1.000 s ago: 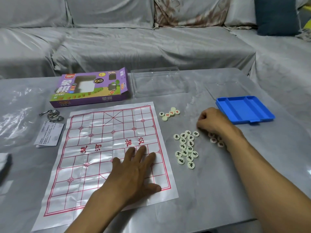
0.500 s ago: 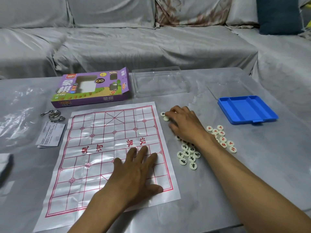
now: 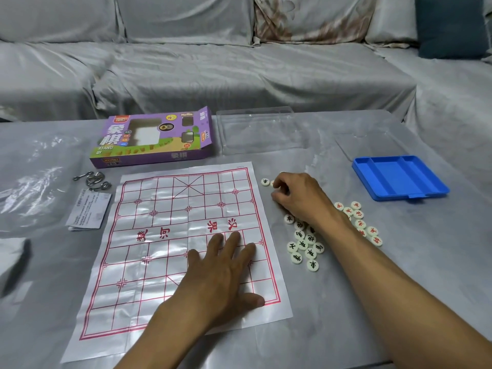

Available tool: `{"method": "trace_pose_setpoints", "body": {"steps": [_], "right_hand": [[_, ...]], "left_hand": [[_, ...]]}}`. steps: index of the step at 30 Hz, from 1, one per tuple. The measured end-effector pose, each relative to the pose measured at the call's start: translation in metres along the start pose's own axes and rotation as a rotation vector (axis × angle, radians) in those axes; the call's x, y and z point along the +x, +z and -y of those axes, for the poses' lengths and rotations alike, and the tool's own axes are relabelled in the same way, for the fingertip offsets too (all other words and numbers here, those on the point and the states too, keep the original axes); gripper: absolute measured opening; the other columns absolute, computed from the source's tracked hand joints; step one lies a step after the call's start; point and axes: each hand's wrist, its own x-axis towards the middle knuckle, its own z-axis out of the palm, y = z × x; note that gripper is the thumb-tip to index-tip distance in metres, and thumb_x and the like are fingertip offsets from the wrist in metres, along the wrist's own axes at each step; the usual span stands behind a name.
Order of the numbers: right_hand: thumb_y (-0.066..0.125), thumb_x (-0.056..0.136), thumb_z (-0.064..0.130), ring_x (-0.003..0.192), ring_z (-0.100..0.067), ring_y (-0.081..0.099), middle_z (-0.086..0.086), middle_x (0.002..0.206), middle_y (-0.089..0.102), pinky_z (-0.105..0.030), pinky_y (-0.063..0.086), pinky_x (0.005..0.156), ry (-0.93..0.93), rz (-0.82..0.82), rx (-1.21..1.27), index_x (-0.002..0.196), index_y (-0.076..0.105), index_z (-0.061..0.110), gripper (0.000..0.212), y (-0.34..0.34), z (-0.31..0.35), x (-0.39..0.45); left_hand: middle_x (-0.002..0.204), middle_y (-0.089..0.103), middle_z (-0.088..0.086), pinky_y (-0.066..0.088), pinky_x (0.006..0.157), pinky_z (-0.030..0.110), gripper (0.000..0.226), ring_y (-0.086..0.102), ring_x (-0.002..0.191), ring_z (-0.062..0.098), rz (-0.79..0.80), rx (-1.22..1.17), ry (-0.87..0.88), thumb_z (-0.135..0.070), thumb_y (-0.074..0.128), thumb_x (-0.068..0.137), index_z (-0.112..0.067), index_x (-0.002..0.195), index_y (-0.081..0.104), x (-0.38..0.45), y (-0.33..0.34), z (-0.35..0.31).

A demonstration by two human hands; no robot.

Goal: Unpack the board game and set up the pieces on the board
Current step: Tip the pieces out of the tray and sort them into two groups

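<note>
- Pressing flat, fingers spread and holding nothing, the left hand (image 3: 223, 272) pins the paper board (image 3: 170, 235) to the grey table (image 3: 346, 302).
- Right hand (image 3: 298, 198) curls over pieces just right of the board; whether it pinches one cannot be told.
- Black-marked pieces (image 3: 306, 249) cluster under its wrist; red-marked pieces (image 3: 359, 219) lie further right.
- Blue tray (image 3: 399, 179) and purple box (image 3: 151, 139) sit behind.

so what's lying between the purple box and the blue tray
In the head view, a clear plastic cover lies between the purple box and the blue tray; otherwise the grey table is bare there.
</note>
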Motion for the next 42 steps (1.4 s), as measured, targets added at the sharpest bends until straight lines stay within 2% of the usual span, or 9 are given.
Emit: {"method": "trace_pose_setpoints", "body": {"steps": [4,11,17,28,30,33,36,39,42], "right_hand": [[0.055,0.091,0.014,0.080,-0.019,0.063,-0.002,0.086,0.071,-0.032,0.050,0.071,0.032,-0.019,-0.003,0.094,0.071,0.013,0.017,-0.004,-0.007,0.002],[0.056,0.091,0.022,0.079,-0.021,0.063,-0.002,0.086,0.070,-0.033,0.050,0.071,0.109,-0.036,-0.022,0.091,0.071,0.015,0.016,-0.007,-0.016,-0.001],[0.066,0.079,0.030,0.079,-0.013,0.062,0.009,0.083,0.066,-0.030,0.051,0.069,0.158,0.107,-0.065,0.081,0.067,0.025,0.005,-0.021,-0.011,-0.002],[0.063,0.076,0.020,0.078,-0.027,0.058,-0.006,0.081,0.060,-0.031,0.045,0.068,0.684,0.202,-0.317,0.083,0.057,0.010,0.013,-0.071,-0.043,-0.014],[0.061,0.078,0.020,0.080,-0.026,0.060,-0.005,0.086,0.062,-0.032,0.049,0.070,0.619,0.142,-0.258,0.088,0.061,0.013,0.012,-0.069,-0.045,-0.012],[0.056,0.088,0.021,0.098,-0.022,0.058,-0.001,0.109,0.063,-0.035,0.049,0.081,0.338,0.013,-0.107,0.109,0.063,0.022,0.022,-0.049,-0.034,-0.006],[0.046,0.096,0.015,0.118,-0.027,0.047,-0.003,0.130,0.051,-0.041,0.045,0.093,0.062,0.049,-0.130,0.134,0.051,0.027,0.040,-0.025,-0.021,-0.002],[0.045,0.097,0.015,0.115,-0.028,0.046,-0.004,0.122,0.048,-0.038,0.041,0.085,0.028,0.158,-0.182,0.136,0.047,0.030,0.042,-0.008,-0.018,0.001],[0.047,0.094,0.017,0.111,-0.027,0.050,-0.004,0.116,0.051,-0.036,0.041,0.081,0.066,0.114,-0.176,0.123,0.056,0.025,0.031,-0.004,-0.016,0.004]], "left_hand": [[0.160,-0.006,-0.006,0.021,0.112,0.054,0.085,-0.004,0.147,0.027,0.000,0.003,0.002,-0.076,0.042,0.082,-0.039,0.148,0.005,0.000,0.000,0.000],[0.159,-0.005,-0.007,0.021,0.113,0.054,0.085,-0.003,0.147,0.026,-0.001,-0.003,0.002,-0.077,0.043,0.081,-0.039,0.148,0.006,-0.001,0.000,0.000],[0.159,-0.005,-0.007,0.023,0.112,0.053,0.084,-0.002,0.146,0.026,0.002,0.003,0.004,-0.076,0.043,0.082,-0.039,0.147,0.006,-0.001,-0.002,0.000],[0.159,-0.004,-0.010,0.024,0.112,0.052,0.084,0.000,0.146,0.024,-0.003,0.008,0.005,-0.076,0.043,0.082,-0.039,0.147,0.006,-0.002,-0.003,-0.002],[0.159,-0.003,-0.008,0.024,0.112,0.052,0.084,0.000,0.146,0.025,-0.002,0.008,0.001,-0.076,0.043,0.082,-0.039,0.147,0.007,-0.002,-0.004,-0.002],[0.158,-0.001,-0.007,0.025,0.111,0.051,0.084,0.000,0.146,0.025,-0.010,0.007,0.000,-0.076,0.044,0.081,-0.039,0.147,0.008,-0.002,-0.004,-0.002],[0.159,-0.003,-0.008,0.024,0.112,0.051,0.083,0.000,0.146,0.025,-0.009,0.009,0.001,-0.077,0.043,0.081,-0.040,0.147,0.007,-0.002,-0.004,-0.002],[0.159,-0.004,-0.009,0.023,0.113,0.051,0.083,-0.002,0.146,0.024,-0.008,0.004,-0.002,-0.076,0.043,0.082,-0.040,0.146,0.006,-0.002,-0.003,-0.002],[0.159,-0.004,-0.007,0.023,0.113,0.051,0.083,-0.002,0.146,0.025,-0.004,0.003,-0.003,-0.076,0.044,0.082,-0.040,0.147,0.006,-0.002,-0.004,-0.002]]}}
